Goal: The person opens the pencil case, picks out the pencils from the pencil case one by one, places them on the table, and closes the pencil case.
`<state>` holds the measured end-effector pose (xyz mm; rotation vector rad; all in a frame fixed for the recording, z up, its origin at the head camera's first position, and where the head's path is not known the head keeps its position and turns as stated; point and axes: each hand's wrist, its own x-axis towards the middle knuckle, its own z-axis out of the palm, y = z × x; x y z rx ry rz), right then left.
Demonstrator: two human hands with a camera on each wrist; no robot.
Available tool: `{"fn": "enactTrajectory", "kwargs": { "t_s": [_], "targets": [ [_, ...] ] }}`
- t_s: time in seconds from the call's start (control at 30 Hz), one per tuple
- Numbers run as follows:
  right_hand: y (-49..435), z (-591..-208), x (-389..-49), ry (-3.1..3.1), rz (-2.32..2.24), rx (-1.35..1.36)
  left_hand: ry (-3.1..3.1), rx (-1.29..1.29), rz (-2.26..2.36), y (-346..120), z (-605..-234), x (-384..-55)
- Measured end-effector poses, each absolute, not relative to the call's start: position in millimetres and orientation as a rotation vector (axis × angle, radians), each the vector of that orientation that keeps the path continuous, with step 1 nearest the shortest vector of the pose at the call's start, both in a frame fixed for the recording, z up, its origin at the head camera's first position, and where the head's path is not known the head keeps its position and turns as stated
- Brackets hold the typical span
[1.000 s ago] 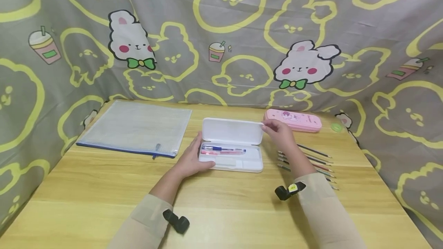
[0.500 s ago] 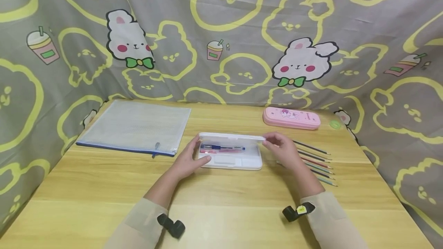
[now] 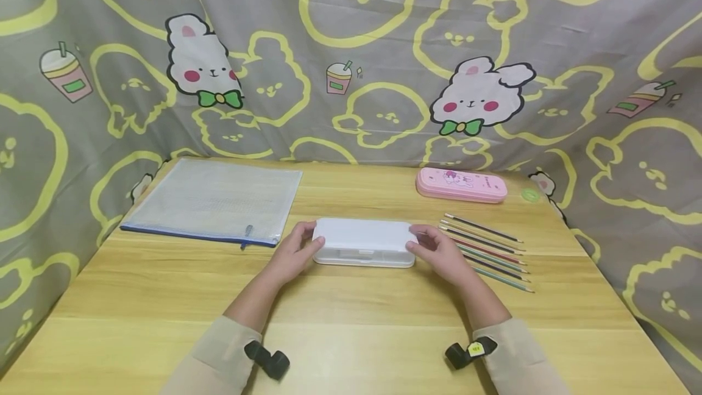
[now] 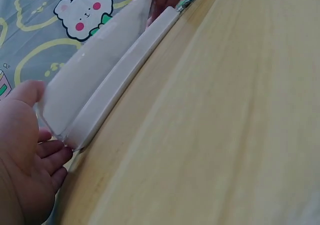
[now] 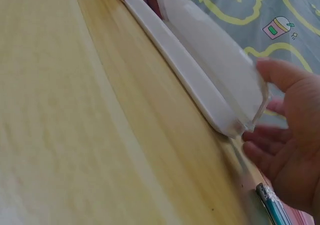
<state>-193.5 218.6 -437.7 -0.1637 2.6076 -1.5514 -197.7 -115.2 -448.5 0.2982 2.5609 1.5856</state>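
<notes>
A white pencil case [image 3: 362,235] lies on the table in the middle of the head view, its lid tilted partly down over the tray. A gap still shows along the front, and the pens inside are hidden under the lid. My left hand [image 3: 296,252] holds the left end, thumb on the lid's edge and fingers at the case's end, as the left wrist view shows. At the other end, my right hand [image 3: 439,250] grips in the same way, its thumb on the lid's corner [image 5: 257,87] in the right wrist view.
Several pencils [image 3: 493,249] lie side by side just right of my right hand. A pink pencil case [image 3: 462,185] sits behind them, beside a small green round thing [image 3: 529,194]. A clear zip pouch [image 3: 219,200] with a blue edge lies at the left. Patterned cloth hangs behind.
The white pencil case's lid has swung from upright forward and down over the tray. My right hand has come down with it, and my left thumb has moved onto the lid.
</notes>
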Motion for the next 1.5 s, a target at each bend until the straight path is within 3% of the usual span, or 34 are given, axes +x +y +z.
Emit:
{"fn": "enactTrajectory", "kwargs": {
  "t_s": [0.37,1.5],
  "targets": [
    [218.1,-443.0,-191.0,2.594,-1.348,-0.273,2.522,0.277,1.56,-116.9,-449.4,-195.4],
    [216.6,-444.1,-196.6,2.597,-1.413,-0.312,2.629,0.307,1.427,-116.9,-446.2,-192.8]
  ]
}}
